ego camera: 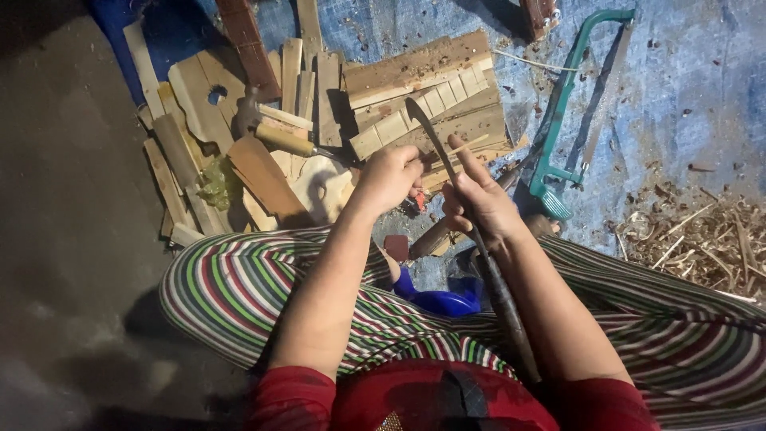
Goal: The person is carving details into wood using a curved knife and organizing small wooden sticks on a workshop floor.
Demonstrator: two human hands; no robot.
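Right hand [477,203] closed round the long curved knife [455,183], handle running back along the forearm. Left hand [388,177] fisted on a small wood piece, mostly hidden, against the blade above the lap. Best: short strokes, fingers behind the edge. Beyond: wood offcuts [431,96], green hacksaw [570,112], blue tarp [686,80].
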